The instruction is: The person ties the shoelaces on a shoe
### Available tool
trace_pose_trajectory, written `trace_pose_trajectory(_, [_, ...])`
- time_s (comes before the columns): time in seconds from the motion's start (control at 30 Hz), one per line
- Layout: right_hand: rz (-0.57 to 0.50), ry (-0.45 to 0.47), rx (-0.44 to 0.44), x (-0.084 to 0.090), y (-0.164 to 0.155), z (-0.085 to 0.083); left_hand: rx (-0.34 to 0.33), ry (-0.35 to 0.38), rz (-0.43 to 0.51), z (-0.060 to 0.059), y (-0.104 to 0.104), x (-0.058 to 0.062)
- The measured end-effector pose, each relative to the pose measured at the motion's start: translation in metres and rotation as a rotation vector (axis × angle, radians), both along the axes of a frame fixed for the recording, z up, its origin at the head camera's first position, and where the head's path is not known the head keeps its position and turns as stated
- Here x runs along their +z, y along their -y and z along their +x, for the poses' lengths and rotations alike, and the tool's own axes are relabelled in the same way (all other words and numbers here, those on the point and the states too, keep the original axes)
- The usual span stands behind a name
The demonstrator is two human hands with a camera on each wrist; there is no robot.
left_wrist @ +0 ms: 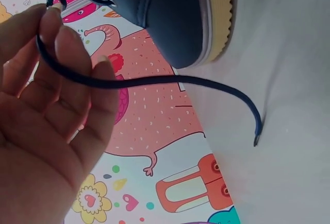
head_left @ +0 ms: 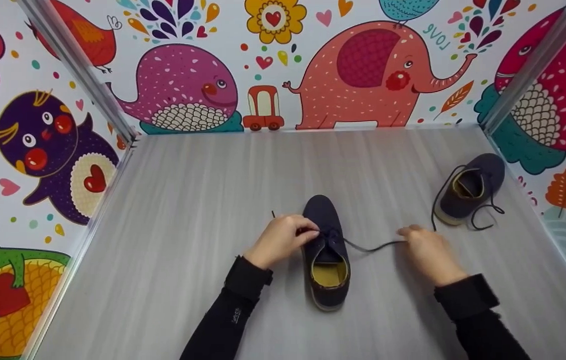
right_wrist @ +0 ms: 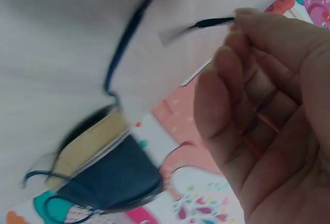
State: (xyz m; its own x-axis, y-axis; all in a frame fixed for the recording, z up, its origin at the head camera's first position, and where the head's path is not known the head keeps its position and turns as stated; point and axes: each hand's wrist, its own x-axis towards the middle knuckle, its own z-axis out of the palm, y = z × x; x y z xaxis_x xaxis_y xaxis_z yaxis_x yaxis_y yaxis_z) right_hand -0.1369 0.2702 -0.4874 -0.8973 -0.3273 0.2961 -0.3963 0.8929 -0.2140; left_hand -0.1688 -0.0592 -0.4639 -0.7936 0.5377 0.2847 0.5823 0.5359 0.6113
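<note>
Sitting mid-table, the blue shoe [head_left: 326, 250] has its lace [head_left: 373, 246] pulled two ways: the left hand [head_left: 280, 240] pinches one end, the right hand [head_left: 425, 250] pinches the other, hands apart.

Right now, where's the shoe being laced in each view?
Head: the near shoe sits bottom centre on the table, between both hands.
Left wrist: its toe and sole fill the top centre.
Right wrist: can't tell; the blurred shoe at bottom left may be the other one.
Shared landmark: the dark lace.
</note>
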Motion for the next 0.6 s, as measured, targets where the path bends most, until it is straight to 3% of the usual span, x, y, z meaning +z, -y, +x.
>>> trace_pose_trajectory(0.1, [-0.055, -0.015, 0.118, -0.002, 0.028, 0.003, -0.004, -0.001, 0.005, 0.0, -0.002, -0.001])
trace_pose_trajectory(0.23, [-0.132, -0.12, 0.256, -0.002, 0.067, 0.0, -0.001, 0.001, 0.011, 0.001, -0.001, -0.002])
trace_pose_trajectory(0.37, [-0.169, -0.21, 0.262, -0.002, 0.082, -0.004, 0.014, 0.011, 0.012, 0.003, 0.002, -0.001])
trace_pose_trajectory(0.6, [-0.171, -0.201, 0.257, 0.001, 0.072, -0.005, 0.038, -0.025, 0.02, 0.006, 0.016, 0.002])
